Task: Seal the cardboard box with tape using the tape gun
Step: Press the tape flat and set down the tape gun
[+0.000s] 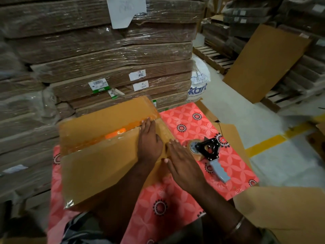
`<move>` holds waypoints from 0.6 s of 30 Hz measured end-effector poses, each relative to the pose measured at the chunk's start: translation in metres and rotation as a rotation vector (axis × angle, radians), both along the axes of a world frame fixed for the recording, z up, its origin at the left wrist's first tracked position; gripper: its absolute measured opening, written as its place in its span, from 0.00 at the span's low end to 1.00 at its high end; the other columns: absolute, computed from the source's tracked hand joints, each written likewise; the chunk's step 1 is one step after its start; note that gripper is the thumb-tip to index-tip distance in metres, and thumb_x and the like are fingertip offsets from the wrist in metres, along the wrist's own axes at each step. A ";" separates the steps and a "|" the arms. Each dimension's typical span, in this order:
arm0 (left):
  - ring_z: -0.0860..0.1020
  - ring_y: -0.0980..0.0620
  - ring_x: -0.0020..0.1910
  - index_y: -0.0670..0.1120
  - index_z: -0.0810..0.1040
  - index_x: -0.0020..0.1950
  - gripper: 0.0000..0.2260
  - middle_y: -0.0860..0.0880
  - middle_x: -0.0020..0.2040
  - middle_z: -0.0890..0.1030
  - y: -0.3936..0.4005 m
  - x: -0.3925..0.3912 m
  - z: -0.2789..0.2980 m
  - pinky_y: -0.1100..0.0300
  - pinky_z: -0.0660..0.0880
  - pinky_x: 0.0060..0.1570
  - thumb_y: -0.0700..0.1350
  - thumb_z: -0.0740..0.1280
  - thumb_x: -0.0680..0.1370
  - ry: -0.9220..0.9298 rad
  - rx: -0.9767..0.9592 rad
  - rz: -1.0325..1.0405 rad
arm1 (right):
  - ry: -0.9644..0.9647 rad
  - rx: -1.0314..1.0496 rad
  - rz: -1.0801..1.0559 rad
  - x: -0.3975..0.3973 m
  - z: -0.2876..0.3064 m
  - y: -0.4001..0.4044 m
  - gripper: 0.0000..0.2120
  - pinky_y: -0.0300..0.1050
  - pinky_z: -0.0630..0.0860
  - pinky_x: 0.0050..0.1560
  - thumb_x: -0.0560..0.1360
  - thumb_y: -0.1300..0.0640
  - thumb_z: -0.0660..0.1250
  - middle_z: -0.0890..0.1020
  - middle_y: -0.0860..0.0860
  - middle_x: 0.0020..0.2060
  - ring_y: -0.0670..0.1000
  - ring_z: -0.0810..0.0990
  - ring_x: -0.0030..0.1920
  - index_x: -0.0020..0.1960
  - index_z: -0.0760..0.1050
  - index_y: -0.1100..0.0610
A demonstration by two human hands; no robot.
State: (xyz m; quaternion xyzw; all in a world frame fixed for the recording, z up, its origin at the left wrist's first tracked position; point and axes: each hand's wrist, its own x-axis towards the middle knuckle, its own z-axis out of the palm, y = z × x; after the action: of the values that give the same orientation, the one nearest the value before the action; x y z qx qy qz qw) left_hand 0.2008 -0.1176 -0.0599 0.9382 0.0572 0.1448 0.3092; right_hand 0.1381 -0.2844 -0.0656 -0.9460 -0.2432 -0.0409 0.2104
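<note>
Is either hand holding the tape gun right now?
No: the tape gun lies on the patterned cloth, while the left hand and right hand press flat on the cardboard box.

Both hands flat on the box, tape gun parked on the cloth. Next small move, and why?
Probably the right hand lifts off and takes the tape gun by its grey handle. The gun lies idle beside the cardboard box, while the left hand presses tape at the seam, so the flaps stay held.
</note>
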 end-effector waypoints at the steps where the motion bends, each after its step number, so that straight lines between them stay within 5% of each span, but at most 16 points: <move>1: 0.54 0.43 0.83 0.41 0.66 0.79 0.27 0.44 0.82 0.61 0.001 0.001 0.000 0.45 0.60 0.79 0.37 0.59 0.79 -0.003 -0.023 0.000 | 0.012 -0.034 -0.003 0.004 0.001 0.003 0.30 0.52 0.51 0.81 0.86 0.41 0.47 0.55 0.53 0.83 0.51 0.51 0.83 0.83 0.53 0.56; 8: 0.57 0.45 0.82 0.44 0.72 0.76 0.24 0.45 0.81 0.64 0.017 0.010 0.010 0.51 0.59 0.79 0.35 0.59 0.80 -0.004 -0.194 -0.036 | 0.082 -0.086 0.018 0.040 0.018 0.019 0.31 0.53 0.57 0.80 0.85 0.40 0.46 0.59 0.58 0.82 0.55 0.56 0.82 0.82 0.57 0.57; 13: 0.58 0.42 0.82 0.45 0.67 0.78 0.25 0.45 0.81 0.64 0.064 0.025 0.008 0.43 0.57 0.79 0.48 0.54 0.81 0.027 0.285 -0.067 | 0.156 -0.047 0.042 0.069 0.029 0.035 0.31 0.50 0.54 0.81 0.85 0.42 0.49 0.58 0.60 0.82 0.56 0.56 0.82 0.82 0.57 0.59; 18: 0.60 0.43 0.81 0.43 0.63 0.80 0.30 0.43 0.81 0.63 0.077 0.027 -0.001 0.42 0.58 0.78 0.57 0.47 0.84 0.105 0.435 -0.058 | 0.292 0.065 0.051 0.107 0.039 0.057 0.30 0.39 0.49 0.77 0.86 0.47 0.54 0.54 0.60 0.82 0.54 0.52 0.83 0.82 0.54 0.61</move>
State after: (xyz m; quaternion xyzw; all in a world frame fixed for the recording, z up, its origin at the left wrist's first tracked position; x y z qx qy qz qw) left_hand 0.2279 -0.0404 -0.0606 0.9902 0.0139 0.0958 0.1003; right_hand 0.2455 -0.2273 -0.0268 -0.9282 -0.2324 0.0948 0.2749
